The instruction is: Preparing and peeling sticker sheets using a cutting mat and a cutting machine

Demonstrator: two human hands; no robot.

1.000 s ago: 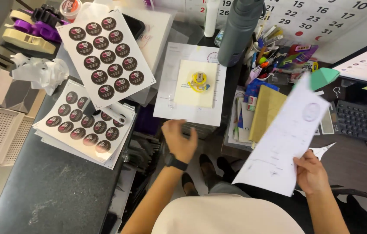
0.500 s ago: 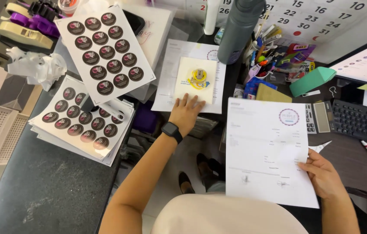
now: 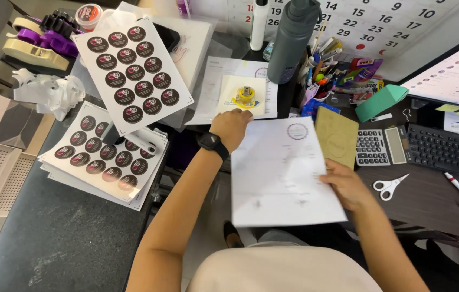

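I see my right hand (image 3: 348, 186) clamped on the right edge of a white printed sheet (image 3: 281, 173), its grip closed on the paper with the thumb on top. The sheet hangs over my lap, just in front of the table (image 3: 430, 203), tilted a little to the left. My left hand (image 3: 231, 127), with a black watch (image 3: 212, 145) on the wrist, reaches forward past the sheet's upper left corner. Its fingers curl loosely at the near edge of a pale yellow square paper (image 3: 243, 96) that lies on a stack of white pages, and I cannot tell whether that grip holds anything or merely rests there. A small yellow tape roll (image 3: 246, 96) sits on the yellow square, just beyond the knuckles. To the left, two sheets of dark round stickers (image 3: 132, 70) overlap on the dark surface, with a crumpled white wad (image 3: 51, 93) near them. A tall grey bottle (image 3: 293, 40) stands behind the papers. To the right of the held sheet lie a brown card (image 3: 336, 136), a calculator (image 3: 381, 147), a keyboard (image 3: 448, 151) and white-handled scissors (image 3: 389, 186).
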